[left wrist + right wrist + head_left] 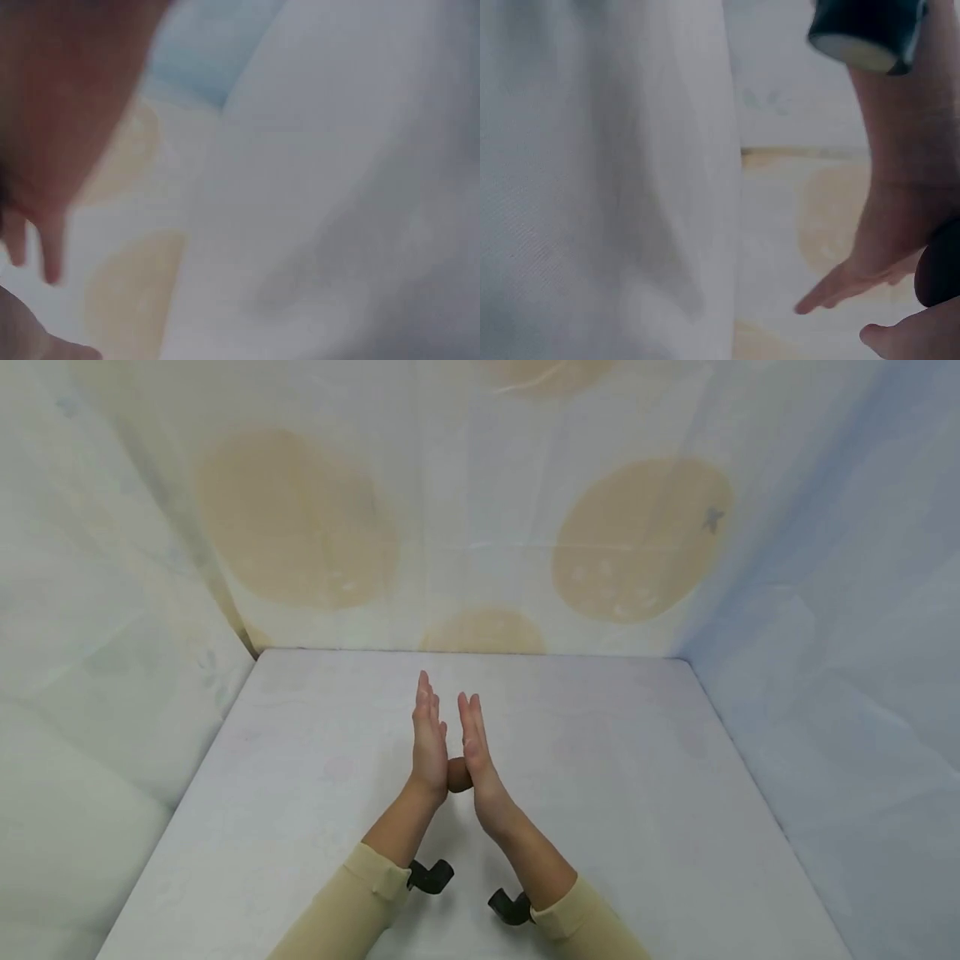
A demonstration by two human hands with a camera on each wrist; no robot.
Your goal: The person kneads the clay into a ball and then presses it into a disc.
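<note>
Just left of the frame's center, my left hand (430,739) stands on edge with fingers straight, palm facing right. A small brown ball (458,774) sits pressed between my palms, over the white surface (645,827). My right hand (477,750) mirrors it, fingers straight, palm against the ball.

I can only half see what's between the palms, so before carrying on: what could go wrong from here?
1. The small brown ball sits only between the heels of the left hand and right hand, fingers straight, with no curled grip; it may slip out.
2. If dropped, it could roll across the white table.
</note>
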